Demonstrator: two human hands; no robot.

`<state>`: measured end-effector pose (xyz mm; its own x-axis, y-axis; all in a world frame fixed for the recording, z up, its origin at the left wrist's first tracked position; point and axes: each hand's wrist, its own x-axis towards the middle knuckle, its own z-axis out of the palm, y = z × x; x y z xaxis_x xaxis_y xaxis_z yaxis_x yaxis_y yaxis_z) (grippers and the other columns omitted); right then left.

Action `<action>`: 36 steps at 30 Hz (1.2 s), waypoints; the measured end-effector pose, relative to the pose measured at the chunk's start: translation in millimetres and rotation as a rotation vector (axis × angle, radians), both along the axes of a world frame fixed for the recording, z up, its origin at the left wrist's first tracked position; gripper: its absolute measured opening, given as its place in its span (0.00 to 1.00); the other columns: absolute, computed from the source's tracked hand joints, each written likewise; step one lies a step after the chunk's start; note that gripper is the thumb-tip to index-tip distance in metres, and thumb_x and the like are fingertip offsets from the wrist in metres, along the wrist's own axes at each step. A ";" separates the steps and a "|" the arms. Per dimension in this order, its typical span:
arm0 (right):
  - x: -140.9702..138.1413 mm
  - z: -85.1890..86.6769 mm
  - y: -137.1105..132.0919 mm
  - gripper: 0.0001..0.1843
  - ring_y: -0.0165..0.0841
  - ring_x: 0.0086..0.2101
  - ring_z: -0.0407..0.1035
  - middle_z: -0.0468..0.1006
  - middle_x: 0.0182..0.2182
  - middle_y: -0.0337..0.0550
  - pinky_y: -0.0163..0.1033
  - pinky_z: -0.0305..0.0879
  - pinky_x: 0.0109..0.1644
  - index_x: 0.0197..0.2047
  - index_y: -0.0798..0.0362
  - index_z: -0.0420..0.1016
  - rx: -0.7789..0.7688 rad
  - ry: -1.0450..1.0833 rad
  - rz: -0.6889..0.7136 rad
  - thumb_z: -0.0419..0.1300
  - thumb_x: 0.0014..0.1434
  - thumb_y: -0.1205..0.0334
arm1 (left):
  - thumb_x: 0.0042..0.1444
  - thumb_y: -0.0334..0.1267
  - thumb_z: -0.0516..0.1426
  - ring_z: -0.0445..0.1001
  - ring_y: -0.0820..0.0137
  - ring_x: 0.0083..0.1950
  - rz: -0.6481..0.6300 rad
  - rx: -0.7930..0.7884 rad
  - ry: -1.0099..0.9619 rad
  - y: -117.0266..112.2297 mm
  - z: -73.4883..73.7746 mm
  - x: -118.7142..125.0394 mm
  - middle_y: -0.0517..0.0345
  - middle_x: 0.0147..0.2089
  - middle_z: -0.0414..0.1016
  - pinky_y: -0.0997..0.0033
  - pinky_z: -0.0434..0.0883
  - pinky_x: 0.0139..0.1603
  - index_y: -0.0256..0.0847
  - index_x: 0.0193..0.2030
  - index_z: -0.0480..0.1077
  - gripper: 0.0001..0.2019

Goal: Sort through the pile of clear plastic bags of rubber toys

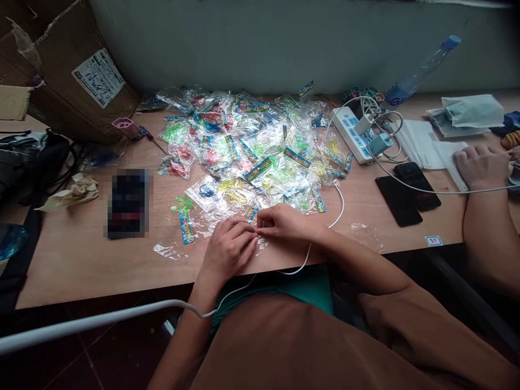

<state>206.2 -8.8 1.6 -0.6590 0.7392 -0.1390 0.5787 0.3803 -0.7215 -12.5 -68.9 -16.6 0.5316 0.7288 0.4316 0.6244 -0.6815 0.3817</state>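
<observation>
Left grip and right grip meet fingertip to fingertip just in from the tabletop edge, both closed in a tight pinch on a thin clear plastic film; what sits between the fingers is too small to make out. Left wrist rises from lower left, back of hand up. Right forearm lies nearly level, coming in from the right.

White cable passes close under both hands. Loose packet with printed strip lies just left of left grip. Heap of cellophane packets, colored contents, printed header strips, spreads directly ahead, nearest ones just beyond the fingers. Further right: power strip, two phones. Far right, a co-worker's hand rests on white papers.
</observation>
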 end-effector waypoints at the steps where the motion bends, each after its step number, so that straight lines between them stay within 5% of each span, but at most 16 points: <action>1: 0.3 -0.3 0.0 0.04 0.25 0.26 0.60 0.73 0.23 0.34 0.34 0.47 0.34 0.37 0.56 0.81 0.005 0.000 0.000 0.67 0.64 0.65 | 0.68 0.33 0.60 0.76 0.60 0.55 0.000 0.004 0.005 0.0 -0.3 0.1 0.57 0.47 0.84 0.55 0.72 0.57 0.43 0.42 0.77 0.04; 9: 2.9 -5.6 -0.5 0.09 0.27 0.27 0.61 0.75 0.27 0.38 0.34 0.48 0.34 0.38 0.55 0.79 0.065 0.018 0.025 0.62 0.70 0.61 | 0.66 0.32 0.63 0.76 0.57 0.61 0.000 0.193 0.033 -8.3 2.2 -6.6 0.52 0.59 0.82 0.55 0.73 0.59 0.42 0.53 0.77 0.10; 15: 3.1 -6.2 0.6 0.17 0.28 0.27 0.60 0.73 0.27 0.39 0.36 0.47 0.35 0.37 0.54 0.75 0.115 0.008 0.054 0.54 0.75 0.56 | 0.66 0.40 0.64 0.68 0.47 0.71 0.184 0.199 0.241 -23.4 3.6 -75.1 0.43 0.71 0.71 0.45 0.65 0.71 0.41 0.69 0.68 0.26; 20: 1.5 -5.2 -1.9 0.15 0.28 0.27 0.60 0.74 0.27 0.39 0.36 0.47 0.34 0.37 0.54 0.75 0.115 0.002 0.002 0.56 0.74 0.57 | 0.71 0.40 0.58 0.73 0.53 0.67 0.219 0.040 0.261 -35.3 0.3 -121.6 0.48 0.67 0.75 0.51 0.69 0.65 0.45 0.67 0.68 0.19; 28: -1.1 -10.6 -4.8 0.14 0.26 0.22 0.53 0.65 0.20 0.31 0.35 0.48 0.32 0.35 0.53 0.73 0.177 0.231 -0.127 0.57 0.72 0.56 | 0.70 0.49 0.59 0.77 0.52 0.58 0.304 0.030 0.229 -14.3 -1.9 -110.9 0.47 0.59 0.78 0.53 0.69 0.56 0.44 0.63 0.72 0.19; 36: 1.4 -10.1 1.3 0.15 0.26 0.22 0.51 0.62 0.20 0.31 0.36 0.49 0.31 0.33 0.52 0.71 0.286 0.348 -0.286 0.57 0.70 0.53 | 0.67 0.50 0.63 0.79 0.55 0.49 0.259 0.239 0.324 9.9 2.1 -88.7 0.53 0.48 0.84 0.52 0.64 0.57 0.47 0.50 0.78 0.12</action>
<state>207.6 -7.5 -8.5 -0.3969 0.8725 0.2852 0.4332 0.4519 -0.7798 -101.2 -59.0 -14.5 0.4803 0.7557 0.4452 0.8464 -0.5324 -0.0095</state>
